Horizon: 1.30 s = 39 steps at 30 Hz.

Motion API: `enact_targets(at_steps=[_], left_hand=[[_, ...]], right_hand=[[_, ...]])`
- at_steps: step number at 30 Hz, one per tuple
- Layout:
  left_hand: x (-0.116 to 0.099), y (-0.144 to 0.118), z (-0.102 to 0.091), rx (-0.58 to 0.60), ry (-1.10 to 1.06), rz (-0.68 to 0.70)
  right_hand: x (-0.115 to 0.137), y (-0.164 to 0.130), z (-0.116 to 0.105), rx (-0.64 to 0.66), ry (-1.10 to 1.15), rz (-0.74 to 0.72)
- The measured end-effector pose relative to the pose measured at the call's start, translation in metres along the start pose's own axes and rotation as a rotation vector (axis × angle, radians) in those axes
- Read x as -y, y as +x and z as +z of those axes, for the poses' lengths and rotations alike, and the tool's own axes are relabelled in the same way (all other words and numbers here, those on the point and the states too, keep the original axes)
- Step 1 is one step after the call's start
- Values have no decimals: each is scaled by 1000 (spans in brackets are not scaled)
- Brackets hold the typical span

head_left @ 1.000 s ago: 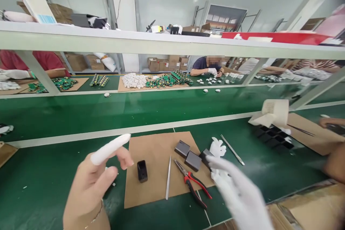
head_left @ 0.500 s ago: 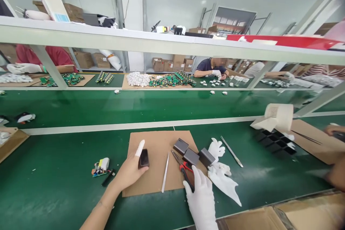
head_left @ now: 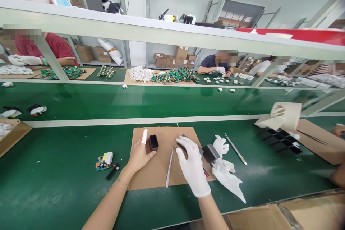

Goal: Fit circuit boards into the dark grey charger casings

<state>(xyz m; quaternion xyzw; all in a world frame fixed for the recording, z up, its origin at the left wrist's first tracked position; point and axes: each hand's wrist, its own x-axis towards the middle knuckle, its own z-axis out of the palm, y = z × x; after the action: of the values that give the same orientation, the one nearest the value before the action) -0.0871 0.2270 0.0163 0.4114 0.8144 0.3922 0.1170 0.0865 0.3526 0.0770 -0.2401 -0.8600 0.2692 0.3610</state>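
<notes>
My left hand (head_left: 140,156), bare but for a white cover on one finger, is beside a small black open-topped case (head_left: 153,143) on the cardboard sheet (head_left: 151,178). Its thumb and covered finger are apart, and the case stands just past them. My right hand (head_left: 192,165), in a white glove, is over dark grey boxes and red-handled pliers (head_left: 206,173), mostly hiding them. Its fingers are spread; whether they touch a box cannot be made out. Between the hands lie white tweezers (head_left: 169,170). One grey box (head_left: 211,153) shows right of the glove.
Crumpled white gloves (head_left: 229,179) and metal tweezers (head_left: 235,150) lie at right. A circuit board (head_left: 105,160) and a black piece (head_left: 112,171) lie at left. A cream fan-like device (head_left: 283,115) stands beside a black divided tray (head_left: 281,140). Co-workers sit across the green bench (head_left: 67,154).
My right hand has left the plier handles and moved forward over the grey boxes. The black case now sits farther out from my left hand's grasp. The camera view has shifted slightly.
</notes>
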Motion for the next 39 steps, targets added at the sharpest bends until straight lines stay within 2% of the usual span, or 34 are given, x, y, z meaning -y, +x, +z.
enact_targets(at_steps=[2, 5, 8, 10, 14, 21, 30, 39], left_hand=[[4, 1, 1, -15, -21, 21], [8, 2, 2, -46, -28, 56], [9, 3, 1, -67, -8, 80], [10, 3, 0, -69, 9, 94], [9, 5, -3, -52, 40, 132], [8, 6, -4, -47, 78, 160], [0, 3, -10, -12, 136, 160], [-3, 1, -11, 38, 186, 123]], right_hand=[[6, 23, 16, 89, 209, 12], [0, 41, 52, 145, 315, -7], [-12, 37, 83, 170, 368, -30], [-19, 29, 92, 178, 368, -50], [-24, 18, 92, 176, 327, -77], [-19, 19, 90, 203, 229, -99], [-12, 17, 89, 304, 148, -138], [-13, 15, 93, 274, 23, -165]])
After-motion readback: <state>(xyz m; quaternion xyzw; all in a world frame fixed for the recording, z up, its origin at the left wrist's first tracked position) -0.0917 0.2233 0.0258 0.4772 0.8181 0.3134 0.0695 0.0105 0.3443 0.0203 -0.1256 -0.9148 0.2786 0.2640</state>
